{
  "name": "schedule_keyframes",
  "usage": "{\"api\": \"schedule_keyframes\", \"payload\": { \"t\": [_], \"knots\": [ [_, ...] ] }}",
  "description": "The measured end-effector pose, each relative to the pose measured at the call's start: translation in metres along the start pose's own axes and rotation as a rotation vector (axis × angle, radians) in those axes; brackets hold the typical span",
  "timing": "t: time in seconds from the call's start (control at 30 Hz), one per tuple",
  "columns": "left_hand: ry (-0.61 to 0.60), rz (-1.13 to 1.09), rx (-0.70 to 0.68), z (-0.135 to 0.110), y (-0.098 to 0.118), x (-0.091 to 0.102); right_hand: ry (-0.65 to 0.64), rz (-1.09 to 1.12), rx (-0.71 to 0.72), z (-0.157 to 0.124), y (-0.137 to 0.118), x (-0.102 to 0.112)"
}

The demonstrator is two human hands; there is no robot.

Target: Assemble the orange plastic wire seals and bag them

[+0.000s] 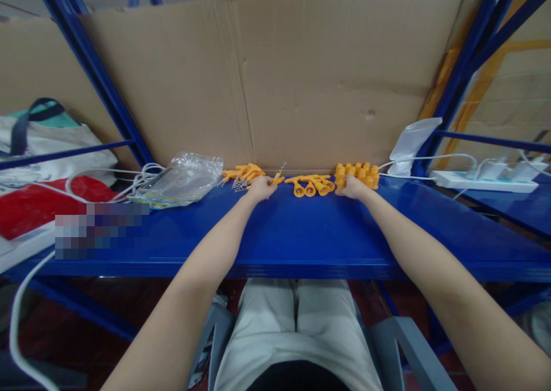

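My left hand (261, 189) is closed on an orange plastic piece (278, 179) from which a thin, twisted silvery wire (282, 169) sticks up. Just left of it lies a pile of orange pieces with curly silvery wires (243, 174). Between my hands several orange horn-shaped pieces (316, 184) lie in a row, their flared mouths facing me. My right hand (350, 188) has its fingers closed at the near left corner of a tight cluster of upright orange cup-shaped pieces (368, 175). The fingertips there are partly hidden.
Behind the blue tabletop (297, 236) stands a cardboard panel (344, 81). A clear plastic bag (185, 178) and white cables (144, 175) lie left, beside a red bag (55, 198). Right are a white plastic holder (413, 144) and a power strip (482, 181).
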State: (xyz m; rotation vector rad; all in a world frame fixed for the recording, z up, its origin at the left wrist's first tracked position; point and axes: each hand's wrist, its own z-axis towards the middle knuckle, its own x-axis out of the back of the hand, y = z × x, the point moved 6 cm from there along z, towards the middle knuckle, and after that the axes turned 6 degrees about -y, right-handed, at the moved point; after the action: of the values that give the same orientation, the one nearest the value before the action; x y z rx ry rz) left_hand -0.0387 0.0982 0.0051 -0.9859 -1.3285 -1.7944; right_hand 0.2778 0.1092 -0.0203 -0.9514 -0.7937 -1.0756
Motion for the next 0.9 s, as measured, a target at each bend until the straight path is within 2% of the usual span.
{"api": "schedule_keyframes", "payload": {
  "t": [0.17, 0.23, 0.3, 0.4, 0.5, 0.63, 0.9],
  "knots": [
    [0.026, 0.036, -0.017, 0.0, 0.002, 0.0, -0.241, 0.045, -0.199, -0.006, 0.001, -0.01],
    [0.03, 0.045, -0.027, -0.001, 0.003, 0.0, -0.28, 0.062, -0.236, -0.008, 0.0, -0.01],
    [0.025, 0.038, -0.039, -0.001, 0.004, 0.0, -0.251, 0.053, -0.248, -0.008, 0.0, -0.007],
    [0.008, 0.037, -0.045, -0.002, 0.005, 0.001, -0.143, 0.014, -0.259, -0.006, 0.004, 0.001],
    [0.0, 0.05, -0.043, -0.003, 0.006, 0.001, -0.07, -0.027, -0.222, -0.006, 0.007, 0.008],
    [-0.001, 0.055, -0.031, -0.004, 0.007, 0.002, -0.094, -0.087, -0.204, -0.008, 0.002, 0.019],
    [0.02, 0.059, -0.046, -0.004, 0.008, 0.003, -0.105, -0.026, -0.331, -0.022, -0.02, 0.039]
  ]
}}
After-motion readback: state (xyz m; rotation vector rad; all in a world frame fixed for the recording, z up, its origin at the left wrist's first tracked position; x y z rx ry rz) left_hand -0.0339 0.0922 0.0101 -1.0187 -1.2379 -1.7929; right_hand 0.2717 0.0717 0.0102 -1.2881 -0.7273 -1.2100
